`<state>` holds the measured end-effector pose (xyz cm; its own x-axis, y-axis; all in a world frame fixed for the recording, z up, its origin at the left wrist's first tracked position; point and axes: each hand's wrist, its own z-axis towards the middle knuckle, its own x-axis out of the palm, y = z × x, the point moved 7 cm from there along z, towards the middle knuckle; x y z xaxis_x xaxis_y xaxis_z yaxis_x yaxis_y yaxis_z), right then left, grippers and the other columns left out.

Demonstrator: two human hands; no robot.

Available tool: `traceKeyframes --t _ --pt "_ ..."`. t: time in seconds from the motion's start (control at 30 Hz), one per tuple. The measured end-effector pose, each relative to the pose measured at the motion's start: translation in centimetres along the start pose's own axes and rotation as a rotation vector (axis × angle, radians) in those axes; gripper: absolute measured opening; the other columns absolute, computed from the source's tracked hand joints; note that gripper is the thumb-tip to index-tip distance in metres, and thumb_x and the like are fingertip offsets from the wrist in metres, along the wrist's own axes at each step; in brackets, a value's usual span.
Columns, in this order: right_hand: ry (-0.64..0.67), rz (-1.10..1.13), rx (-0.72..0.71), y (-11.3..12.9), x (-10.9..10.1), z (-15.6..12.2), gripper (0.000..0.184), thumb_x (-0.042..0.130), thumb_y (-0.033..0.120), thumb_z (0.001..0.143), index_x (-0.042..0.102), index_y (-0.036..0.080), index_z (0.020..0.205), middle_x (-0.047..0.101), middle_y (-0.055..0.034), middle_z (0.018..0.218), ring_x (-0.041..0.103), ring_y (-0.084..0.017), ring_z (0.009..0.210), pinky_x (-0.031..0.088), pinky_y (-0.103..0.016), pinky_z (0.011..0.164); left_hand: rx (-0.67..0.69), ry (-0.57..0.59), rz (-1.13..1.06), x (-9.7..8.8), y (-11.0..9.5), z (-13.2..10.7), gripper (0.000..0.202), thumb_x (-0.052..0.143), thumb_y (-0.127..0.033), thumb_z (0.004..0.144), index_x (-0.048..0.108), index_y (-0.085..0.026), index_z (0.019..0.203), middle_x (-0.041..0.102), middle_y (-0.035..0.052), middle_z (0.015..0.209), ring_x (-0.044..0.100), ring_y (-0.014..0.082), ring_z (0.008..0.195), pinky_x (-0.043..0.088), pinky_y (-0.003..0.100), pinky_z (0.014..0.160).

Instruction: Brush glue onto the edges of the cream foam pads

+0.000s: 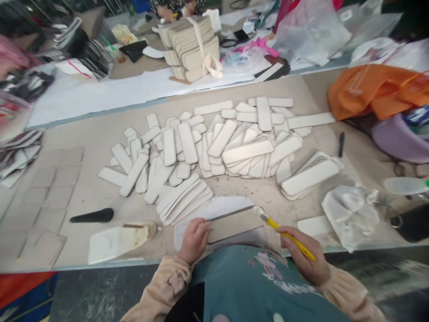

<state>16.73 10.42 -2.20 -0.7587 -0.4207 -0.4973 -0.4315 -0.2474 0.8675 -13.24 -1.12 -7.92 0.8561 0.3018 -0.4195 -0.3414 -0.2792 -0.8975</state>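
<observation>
My right hand [306, 257] is closed round the yellow handle of a brush [273, 223]. The brush's whitish bristles touch or hover just over the right end of a flat beige strip [234, 225], which has a dark upper edge. At the strip's left end my left hand [195, 239] grips it, fingers curled over the edge. Under the strip lies a white sheet [219, 206]. Left of my hand is a cut-open white plastic container [117, 241] with yellowish residue at its mouth. Just beyond the sheet, a fanned stack of white rounded strips [184, 199] rests on the table.
Many more white rounded strips [248, 152] are heaped across the table [90, 188]. A black-handled tool [92, 215] lies left, a crumpled plastic bag [350, 214] right. Farther off stand a tied bundle of panels [191, 44], an orange cloth [378, 91] and a purple basin [398, 138].
</observation>
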Motion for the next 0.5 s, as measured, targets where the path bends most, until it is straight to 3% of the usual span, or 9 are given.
traceKeyframes --t 0.1,0.2,0.3,0.5 --pt "0.136 0.109 0.097 -0.5 3.2 -0.5 0.018 0.046 0.029 0.086 0.060 0.022 0.096 0.061 0.0002 0.066 0.059 -0.015 0.058 0.046 -0.026 0.057 -0.060 0.007 0.035 0.6 2.4 -5.0 0.018 0.066 -0.027 0.072 0.071 -0.030 0.090 0.064 0.0097 0.099 0.052 0.0271 0.099 0.035 0.042 0.096" --pt "0.266 0.215 0.139 -0.1 6.6 -0.8 0.021 0.043 0.034 0.088 0.059 0.022 0.094 0.055 0.0030 0.057 0.054 -0.013 0.052 0.043 -0.025 0.054 -0.051 -0.027 0.068 0.6 3.4 -7.1 0.024 0.064 -0.025 0.074 0.070 -0.031 0.097 0.064 0.0097 0.108 0.050 0.0278 0.106 0.032 0.044 0.100" --pt "0.334 0.324 0.175 0.6 9.5 -0.9 0.025 0.042 0.038 0.089 0.059 0.020 0.092 0.052 0.0031 0.056 0.052 -0.013 0.053 0.042 -0.025 0.056 0.097 -0.001 0.224 1.3 3.3 -7.7 0.030 0.056 -0.020 0.080 0.066 -0.030 0.106 0.062 0.0097 0.113 0.050 0.0262 0.107 0.036 0.044 0.099" --pt "0.288 0.481 0.310 0.1 13.9 -0.6 0.031 0.044 0.046 0.087 0.057 0.018 0.085 0.051 0.0034 0.054 0.047 -0.011 0.052 0.040 -0.023 0.054 0.488 0.014 0.638 2.5 3.0 -7.9 0.033 0.043 -0.009 0.083 0.063 -0.019 0.107 0.064 0.0093 0.105 0.052 0.0199 0.096 0.048 0.039 0.088"
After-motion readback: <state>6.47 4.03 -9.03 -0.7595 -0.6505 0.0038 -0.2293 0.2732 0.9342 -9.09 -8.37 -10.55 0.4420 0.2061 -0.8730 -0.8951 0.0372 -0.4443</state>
